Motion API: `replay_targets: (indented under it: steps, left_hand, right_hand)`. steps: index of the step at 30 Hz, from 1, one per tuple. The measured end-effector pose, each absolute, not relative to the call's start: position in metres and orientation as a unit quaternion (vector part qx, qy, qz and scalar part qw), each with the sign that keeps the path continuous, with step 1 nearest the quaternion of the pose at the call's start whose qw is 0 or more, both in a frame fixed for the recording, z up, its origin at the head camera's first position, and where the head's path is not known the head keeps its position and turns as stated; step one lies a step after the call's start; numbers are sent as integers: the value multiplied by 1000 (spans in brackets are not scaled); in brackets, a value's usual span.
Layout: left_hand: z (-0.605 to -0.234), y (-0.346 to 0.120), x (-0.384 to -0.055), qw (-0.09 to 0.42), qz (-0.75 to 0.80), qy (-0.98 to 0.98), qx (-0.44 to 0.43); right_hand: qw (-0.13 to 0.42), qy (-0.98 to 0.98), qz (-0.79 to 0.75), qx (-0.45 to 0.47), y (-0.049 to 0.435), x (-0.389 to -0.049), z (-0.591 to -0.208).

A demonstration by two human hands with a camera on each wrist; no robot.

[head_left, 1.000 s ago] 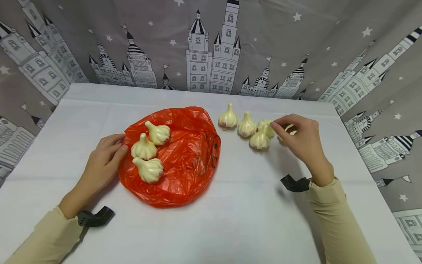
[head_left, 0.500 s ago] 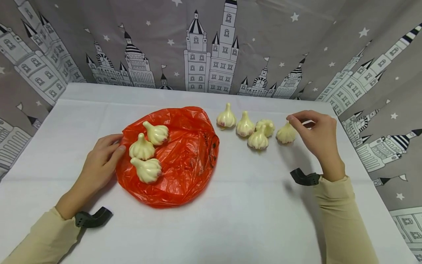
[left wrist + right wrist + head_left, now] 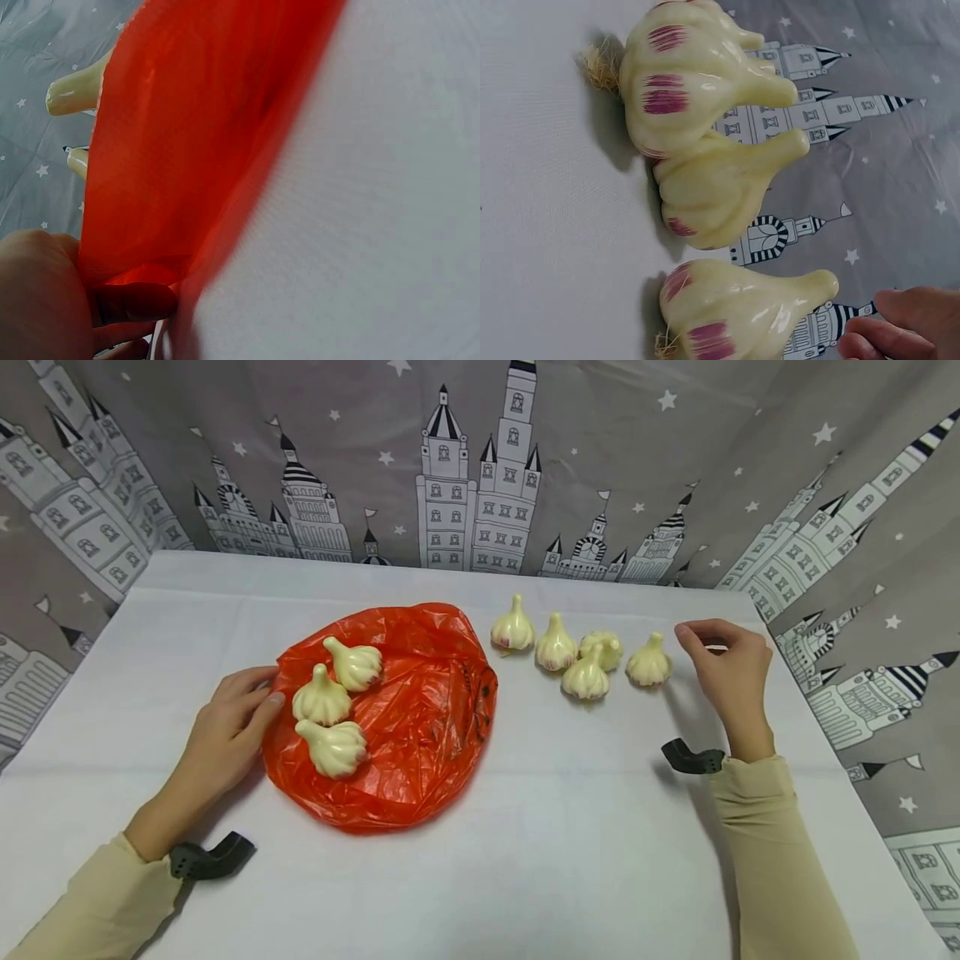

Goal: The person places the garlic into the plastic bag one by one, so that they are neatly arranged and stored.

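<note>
My left hand (image 3: pixel 236 727) grips the left rim of an open red plastic bag (image 3: pixel 420 710), the rim between its thumb and fingers. Inside the bag, near that hand, lie three garlic bulbs, among them an upright one (image 3: pixel 321 695) and a front one lying tilted (image 3: pixel 335 748). My right hand (image 3: pixel 731 668) is held just right of the rightmost garlic bulb (image 3: pixel 649 662), fingers loosely bent with nothing between them. In the right wrist view its fingertips (image 3: pixel 862 339) are close to that bulb's stem, with a gap. The bulbs there have purple marks and root tufts.
Several more garlic bulbs stand right of the bag: one at the back (image 3: pixel 513 627), one beside it (image 3: pixel 556 645), and a touching pair (image 3: pixel 587 677). The white-covered table (image 3: pixel 525 860) ends at a grey castle-print cloth (image 3: pixel 622 452) behind.
My right hand has moved right, from the touching pair of bulbs past the rightmost bulb's stem to its right side, uncovering that bulb. My left hand keeps its grip on the bag.
</note>
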State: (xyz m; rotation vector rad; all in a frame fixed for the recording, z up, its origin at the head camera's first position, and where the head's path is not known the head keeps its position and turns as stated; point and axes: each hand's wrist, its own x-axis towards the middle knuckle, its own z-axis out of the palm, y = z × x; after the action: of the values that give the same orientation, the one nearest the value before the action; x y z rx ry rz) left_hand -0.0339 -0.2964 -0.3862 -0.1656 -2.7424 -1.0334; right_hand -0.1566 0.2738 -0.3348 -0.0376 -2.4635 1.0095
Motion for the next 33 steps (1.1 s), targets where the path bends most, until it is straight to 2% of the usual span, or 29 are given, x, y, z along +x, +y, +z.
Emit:
replay_targets:
  steps: [15, 26, 33]
  left_hand:
    - [-385, -296, -34, 104, -349, -929, -56]
    - [-384, -295, -33, 100, -351, -930, -52]
    - [-386, -296, -34, 135, -350, -924, -77]
  right_hand:
    - [166, -909, 382, 12, 266, -162, -351]
    - [199, -905, 376, 19, 266, -163, -356]
    - [225, -896, 382, -11, 267, -160, -346]
